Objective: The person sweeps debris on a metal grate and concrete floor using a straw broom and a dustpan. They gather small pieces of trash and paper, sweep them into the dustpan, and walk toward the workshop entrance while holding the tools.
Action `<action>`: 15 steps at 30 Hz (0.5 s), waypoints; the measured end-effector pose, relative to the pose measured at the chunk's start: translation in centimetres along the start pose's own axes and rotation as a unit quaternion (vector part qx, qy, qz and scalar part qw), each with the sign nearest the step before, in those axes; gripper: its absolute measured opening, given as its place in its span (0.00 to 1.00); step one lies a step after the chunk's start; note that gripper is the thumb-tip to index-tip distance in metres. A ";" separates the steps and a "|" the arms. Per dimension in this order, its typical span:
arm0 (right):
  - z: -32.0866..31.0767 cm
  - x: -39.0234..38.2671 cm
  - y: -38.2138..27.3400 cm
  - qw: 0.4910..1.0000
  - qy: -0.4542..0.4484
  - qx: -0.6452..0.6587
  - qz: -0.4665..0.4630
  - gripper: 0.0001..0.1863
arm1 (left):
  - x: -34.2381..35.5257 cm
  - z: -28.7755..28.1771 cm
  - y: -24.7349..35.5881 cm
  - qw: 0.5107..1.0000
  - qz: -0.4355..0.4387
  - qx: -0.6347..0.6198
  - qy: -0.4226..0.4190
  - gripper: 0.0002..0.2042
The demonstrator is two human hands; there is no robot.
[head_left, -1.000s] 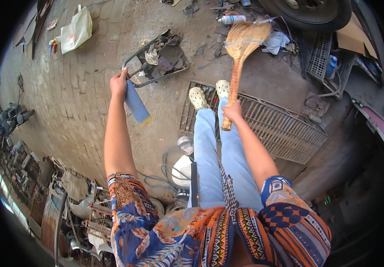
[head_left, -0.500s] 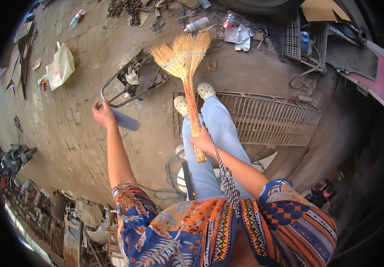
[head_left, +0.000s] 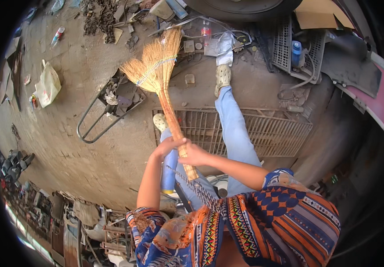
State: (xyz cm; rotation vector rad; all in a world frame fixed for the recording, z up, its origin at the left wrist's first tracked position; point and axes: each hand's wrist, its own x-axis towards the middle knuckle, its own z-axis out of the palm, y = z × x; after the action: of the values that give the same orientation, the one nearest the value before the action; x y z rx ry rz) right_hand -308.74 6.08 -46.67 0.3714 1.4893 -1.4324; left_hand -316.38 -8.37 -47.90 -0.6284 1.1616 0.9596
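My right hand is closed around the lower handle of a straw broom, whose bristles point up and away. My left hand is beside it, its fingertips at the broom handle. From under the left palm hangs a blue cylindrical can with a yellowish end; the hand appears closed on its hidden upper part. A black-and-white braided cord crosses below the broom. On the floor to the left lies a dustpan with a looped metal handle, holding crumpled scraps.
A rusty metal grate lies under my feet. Ahead are a tyre, crumpled foil-like sheet and a grey crate with a blue bottle. A white bag and a plastic bottle lie at left.
My left hand has come from beside the dustpan's handle to the broom handle, bringing the blue can along. The broom has shifted left and tilted. My right foot has stepped forward.
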 end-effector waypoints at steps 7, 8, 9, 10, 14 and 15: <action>-18.7 4.6 2.7 0.990 -0.109 -0.044 -0.074 0.19 | -0.9 2.2 3.3 0.983 -0.133 0.057 0.110 0.17; -21.5 6.2 4.5 0.996 -0.029 -0.032 -0.081 0.18 | -1.7 1.9 2.9 0.982 -0.134 0.060 0.116 0.15; -24.3 8.1 6.3 0.992 0.047 -0.093 -0.073 0.17 | -3.0 1.3 2.1 0.982 -0.141 0.050 0.111 0.12; -27.1 9.9 8.4 0.985 0.114 -0.120 -0.037 0.17 | -4.0 0.7 1.2 0.977 -0.165 0.060 0.119 0.11; -37.4 17.1 14.0 0.953 0.225 -0.197 0.035 0.20 | -6.1 1.6 1.1 0.966 -0.198 0.043 0.160 0.13; -39.4 19.1 15.3 0.942 0.230 -0.237 0.059 0.21 | -5.7 1.6 1.1 0.961 -0.204 0.046 0.183 0.13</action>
State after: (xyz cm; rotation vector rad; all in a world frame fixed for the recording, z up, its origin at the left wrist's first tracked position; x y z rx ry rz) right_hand -322.53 37.03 -78.34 0.5032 2.0894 -0.8790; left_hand -317.12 -8.19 -41.95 -0.9536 1.3236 0.4446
